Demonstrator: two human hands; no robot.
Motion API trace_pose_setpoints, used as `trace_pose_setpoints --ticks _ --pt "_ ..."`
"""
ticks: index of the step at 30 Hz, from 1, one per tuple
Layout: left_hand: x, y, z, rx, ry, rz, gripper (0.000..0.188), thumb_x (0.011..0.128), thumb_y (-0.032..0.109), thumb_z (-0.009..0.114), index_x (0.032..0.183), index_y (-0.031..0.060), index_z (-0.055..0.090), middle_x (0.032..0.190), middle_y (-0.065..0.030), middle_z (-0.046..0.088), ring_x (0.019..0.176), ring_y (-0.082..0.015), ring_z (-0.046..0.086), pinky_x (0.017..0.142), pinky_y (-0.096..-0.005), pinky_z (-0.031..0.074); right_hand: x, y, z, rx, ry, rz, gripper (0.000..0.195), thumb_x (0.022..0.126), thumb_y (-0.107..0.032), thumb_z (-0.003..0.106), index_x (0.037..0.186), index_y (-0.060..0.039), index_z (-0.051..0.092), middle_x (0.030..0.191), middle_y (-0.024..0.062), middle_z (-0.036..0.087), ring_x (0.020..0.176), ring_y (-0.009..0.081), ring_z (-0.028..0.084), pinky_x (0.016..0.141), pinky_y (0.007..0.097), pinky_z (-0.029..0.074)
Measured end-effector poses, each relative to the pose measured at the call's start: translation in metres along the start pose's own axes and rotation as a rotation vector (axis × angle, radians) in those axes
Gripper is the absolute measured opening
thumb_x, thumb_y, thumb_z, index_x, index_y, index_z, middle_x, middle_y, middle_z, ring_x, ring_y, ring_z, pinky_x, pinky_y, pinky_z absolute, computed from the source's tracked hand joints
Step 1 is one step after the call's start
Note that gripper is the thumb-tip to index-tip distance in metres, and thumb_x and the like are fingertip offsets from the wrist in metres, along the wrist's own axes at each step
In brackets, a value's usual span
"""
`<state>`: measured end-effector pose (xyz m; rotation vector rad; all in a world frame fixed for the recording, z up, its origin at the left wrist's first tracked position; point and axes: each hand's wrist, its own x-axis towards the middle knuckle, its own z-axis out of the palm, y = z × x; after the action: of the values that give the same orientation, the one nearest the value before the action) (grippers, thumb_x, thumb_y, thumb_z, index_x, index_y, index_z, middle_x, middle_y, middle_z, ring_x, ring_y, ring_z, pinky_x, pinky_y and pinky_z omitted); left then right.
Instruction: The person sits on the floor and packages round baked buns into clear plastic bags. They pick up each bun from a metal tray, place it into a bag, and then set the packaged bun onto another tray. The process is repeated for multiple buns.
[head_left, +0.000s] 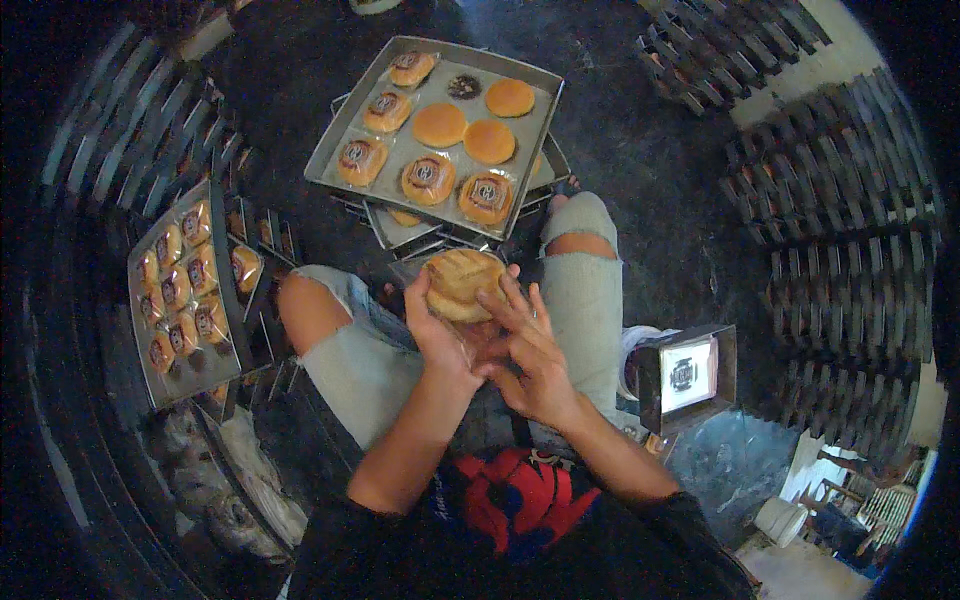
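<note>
A round bun (461, 285), pale underside facing up, sits in a clear plastic bag between my hands above my lap. My left hand (442, 337) grips its left side, thumb along the edge. Spread fingers of my right hand (529, 352) press on the bun's right side and the film. Just beyond, a metal baking tray (450, 201) carries several buns in clear printed wrappers, such as the wrapped bun (427, 178). Bare golden buns lie there too, including one bare bun (440, 124). A dark round patch (463, 87) shows on the tray's floor near the far side.
More trays (390, 232) are stacked crookedly beneath. At left, another tray (184, 386) holds several wrapped buns. A box (731, 367) with printed white sheets stands by my right knee. Stacked dark trays (847, 285) line the right side; a white bucket (780, 521) stands lower right.
</note>
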<state>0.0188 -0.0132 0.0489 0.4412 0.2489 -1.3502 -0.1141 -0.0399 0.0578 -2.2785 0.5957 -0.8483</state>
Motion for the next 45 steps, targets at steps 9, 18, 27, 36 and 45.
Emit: trace_pose_setpoints --ticks 9,18,27,36,45 --pt "-0.031 -0.023 0.027 -0.066 0.002 -0.276 0.059 0.097 0.053 0.044 0.134 0.0082 0.051 0.132 -0.0162 0.058 0.124 -0.0357 0.054 0.104 -0.051 0.045 -0.033 0.022 -0.089 0.063 0.083 0.207 0.036 0.092 -0.019 0.07 0.126 -0.0102 0.063 0.122 0.0168 0.065 0.103 0.031 0.066 0.09 0.0453 0.055" --pt "0.001 -0.046 -0.043 1.555 -0.169 0.568 0.04 0.092 0.027 0.068 0.125 0.0063 0.062 0.115 -0.0105 0.066 0.103 -0.0236 0.064 0.091 -0.0355 0.049 -0.057 0.042 -0.084 0.281 0.566 0.504 0.014 0.089 0.006 0.062 0.102 0.0025 0.066 0.11 0.0195 0.068 0.079 0.0178 0.068 0.055 0.0268 0.056" --pt "0.028 -0.066 0.015 1.433 -0.32 0.869 0.018 0.087 0.008 0.072 0.103 0.0012 0.067 0.101 -0.0114 0.066 0.099 -0.0227 0.061 0.091 -0.0353 0.048 -0.043 0.045 -0.09 0.25 0.644 0.565 0.011 0.089 -0.001 0.067 0.099 0.0031 0.066 0.102 0.0129 0.068 0.079 0.0167 0.064 0.068 0.0287 0.053" --pt "0.016 -0.07 0.012 1.113 -0.07 0.55 0.006 0.091 0.006 0.068 0.09 0.0027 0.064 0.089 -0.0016 0.066 0.081 -0.0107 0.06 0.078 -0.0259 0.049 -0.038 0.034 -0.081 0.216 0.67 0.66 0.005 0.089 -0.003 0.068 0.092 -0.0021 0.064 0.091 0.0072 0.067 0.09 0.0179 0.062 0.085 0.0323 0.048" --pt "0.009 -0.044 -0.001 1.041 0.037 0.403 0.011 0.091 0.012 0.072 0.094 0.0027 0.067 0.091 -0.0016 0.068 0.085 -0.0105 0.062 0.08 -0.0255 0.049 -0.042 0.02 -0.085 0.346 0.558 0.731 0.014 0.093 -0.013 0.069 0.092 0.0004 0.065 0.086 0.0047 0.068 0.077 0.0115 0.063 0.074 0.026 0.049"
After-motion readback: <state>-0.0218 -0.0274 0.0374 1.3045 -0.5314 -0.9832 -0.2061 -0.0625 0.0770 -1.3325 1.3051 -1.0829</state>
